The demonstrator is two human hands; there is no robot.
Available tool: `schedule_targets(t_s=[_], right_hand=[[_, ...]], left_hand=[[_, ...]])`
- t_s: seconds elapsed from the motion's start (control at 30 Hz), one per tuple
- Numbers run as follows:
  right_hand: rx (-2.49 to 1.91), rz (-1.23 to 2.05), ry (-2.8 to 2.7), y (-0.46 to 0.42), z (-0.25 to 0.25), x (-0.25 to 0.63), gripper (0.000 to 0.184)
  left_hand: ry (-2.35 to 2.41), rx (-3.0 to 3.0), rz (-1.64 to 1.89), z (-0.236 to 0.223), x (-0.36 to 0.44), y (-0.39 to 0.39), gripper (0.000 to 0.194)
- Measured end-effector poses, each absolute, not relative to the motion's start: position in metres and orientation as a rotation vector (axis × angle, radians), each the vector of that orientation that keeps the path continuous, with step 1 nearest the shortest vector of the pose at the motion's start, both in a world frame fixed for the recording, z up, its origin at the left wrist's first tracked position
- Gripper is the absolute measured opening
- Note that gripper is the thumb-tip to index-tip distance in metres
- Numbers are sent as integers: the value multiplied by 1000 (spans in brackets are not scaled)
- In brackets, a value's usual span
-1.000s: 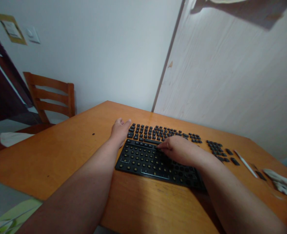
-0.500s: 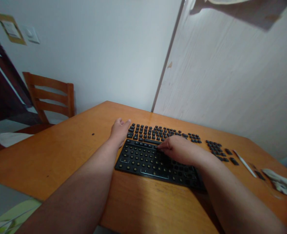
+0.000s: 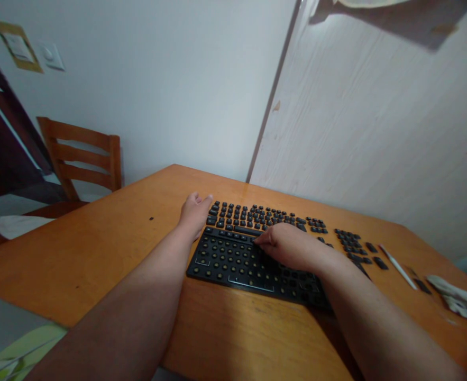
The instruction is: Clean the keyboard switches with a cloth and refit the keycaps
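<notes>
A black keyboard (image 3: 233,259) lies on the table with most of its switch posts bare. Some black keycaps (image 3: 230,234) sit along its far row. Over that row my right hand (image 3: 286,244) is closed, its fingertips pressed together at a small keycap (image 3: 253,241), which they partly hide. The right wrist covers the keyboard's right part. Resting by the keyboard's far left corner, my left hand (image 3: 192,214) is open, thumb and fingers apart, near the loose keycaps (image 3: 237,215) laid out in rows behind the keyboard.
More loose keycaps (image 3: 350,242) lie to the right. Beyond them are a white pen-like stick (image 3: 399,266), a small dark piece (image 3: 422,286) and a crumpled cloth (image 3: 457,297). A wooden chair (image 3: 84,153) stands at the table's left, and the wall (image 3: 201,95) rises behind.
My right hand and forearm have shifted slightly left, uncovering a few keycaps to the right of the wrist. The fingertips stay at the same row. My left hand has not moved.
</notes>
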State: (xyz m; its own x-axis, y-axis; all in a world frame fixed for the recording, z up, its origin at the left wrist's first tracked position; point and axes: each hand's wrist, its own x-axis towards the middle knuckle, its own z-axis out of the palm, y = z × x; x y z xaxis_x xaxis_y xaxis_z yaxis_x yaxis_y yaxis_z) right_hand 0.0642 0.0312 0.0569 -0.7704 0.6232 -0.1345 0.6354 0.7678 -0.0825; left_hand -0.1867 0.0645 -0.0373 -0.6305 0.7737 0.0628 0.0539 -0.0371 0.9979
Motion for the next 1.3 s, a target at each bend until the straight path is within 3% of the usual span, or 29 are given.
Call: schedule_targets(t_s=[0.83, 1.3], right_hand=[[1014, -215, 2888, 36, 56, 66, 31], [1559, -211, 3046, 68, 72, 82, 28]], left_hand=[[1681, 857, 1731, -36, -186, 64, 76], [1700, 884, 1725, -46, -191, 71, 75]])
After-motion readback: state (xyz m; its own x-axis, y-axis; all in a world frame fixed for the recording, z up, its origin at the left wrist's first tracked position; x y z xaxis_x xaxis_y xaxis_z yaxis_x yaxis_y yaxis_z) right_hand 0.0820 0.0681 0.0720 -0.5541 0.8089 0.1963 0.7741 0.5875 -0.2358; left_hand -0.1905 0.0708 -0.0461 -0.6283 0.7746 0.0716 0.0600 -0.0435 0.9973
